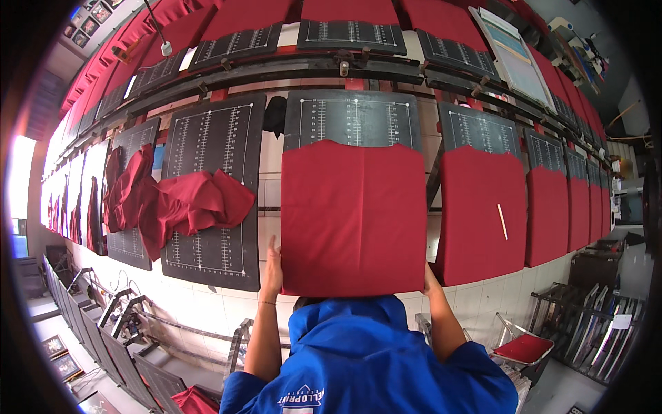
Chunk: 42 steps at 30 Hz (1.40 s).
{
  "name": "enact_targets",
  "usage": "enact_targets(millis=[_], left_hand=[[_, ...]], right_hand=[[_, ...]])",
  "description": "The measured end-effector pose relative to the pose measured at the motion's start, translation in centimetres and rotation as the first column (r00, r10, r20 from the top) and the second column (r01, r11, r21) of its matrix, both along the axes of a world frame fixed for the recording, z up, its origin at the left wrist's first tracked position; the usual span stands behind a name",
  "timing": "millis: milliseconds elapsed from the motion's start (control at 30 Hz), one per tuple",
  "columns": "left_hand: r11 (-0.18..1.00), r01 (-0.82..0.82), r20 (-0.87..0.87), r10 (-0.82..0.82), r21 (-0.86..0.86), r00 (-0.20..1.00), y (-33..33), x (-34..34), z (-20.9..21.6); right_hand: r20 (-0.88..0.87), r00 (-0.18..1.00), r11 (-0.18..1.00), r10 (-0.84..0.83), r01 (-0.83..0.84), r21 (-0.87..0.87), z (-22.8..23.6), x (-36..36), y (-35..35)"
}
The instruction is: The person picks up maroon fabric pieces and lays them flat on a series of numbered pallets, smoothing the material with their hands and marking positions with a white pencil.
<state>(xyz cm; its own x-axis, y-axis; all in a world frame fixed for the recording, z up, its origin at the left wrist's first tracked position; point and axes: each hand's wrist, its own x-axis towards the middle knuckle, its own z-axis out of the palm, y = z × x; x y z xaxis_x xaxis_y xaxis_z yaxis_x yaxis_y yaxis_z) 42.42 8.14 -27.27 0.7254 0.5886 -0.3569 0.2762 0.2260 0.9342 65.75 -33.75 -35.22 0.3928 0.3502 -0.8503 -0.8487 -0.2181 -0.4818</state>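
Observation:
A red shirt panel (354, 217) lies smooth over the board in front of me, a faint crease down its middle. Above its neckline shows the bare top of the dark printing board (356, 117) with white ruler marks. My left hand (274, 268) is at the panel's lower left edge, with at least one finger stretched up along the side; its other fingers are partly hidden. At the lower right edge is my right hand (430, 281), its fingers mostly hidden behind the board's side.
Left of me, crumpled red cloth (196, 201) lies across a marked board (207, 148). On the right, another red panel (476, 207) covers a board, with a thin pale stick (502, 221) on it. A dark rail (345, 67) runs behind; a framed screen (514, 52) stands far right.

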Motion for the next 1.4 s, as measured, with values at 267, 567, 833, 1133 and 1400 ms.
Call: enact_targets(millis=[267,567,833,1133,1400], left_hand=[[0.775,-0.207,-0.189,0.115,-0.597,0.975,-3.3,-6.1,-6.9],[0.739,-0.176,-0.158,0.095,-0.650,0.983,0.3,0.4,-6.1],[0.921,-0.177,0.024,0.198,-0.348,0.980,13.3,18.4,-1.3],[0.793,0.082,-0.229,0.074,0.604,0.971,18.3,19.6,3.3],[0.645,0.158,-0.258,0.064,0.748,0.964,18.9,21.0,2.1]], right_hand=[[0.150,0.957,0.964,-0.249,0.229,0.138,0.0,-1.7,-3.1],[0.131,0.950,0.957,-0.285,0.290,-0.023,1.1,2.0,0.7],[0.159,0.944,0.955,-0.290,0.275,0.110,6.0,20.2,12.2],[0.739,0.667,0.989,-0.095,0.146,-0.005,10.1,25.9,13.6],[0.878,0.389,0.896,0.279,0.224,-0.384,8.5,27.2,15.2]])
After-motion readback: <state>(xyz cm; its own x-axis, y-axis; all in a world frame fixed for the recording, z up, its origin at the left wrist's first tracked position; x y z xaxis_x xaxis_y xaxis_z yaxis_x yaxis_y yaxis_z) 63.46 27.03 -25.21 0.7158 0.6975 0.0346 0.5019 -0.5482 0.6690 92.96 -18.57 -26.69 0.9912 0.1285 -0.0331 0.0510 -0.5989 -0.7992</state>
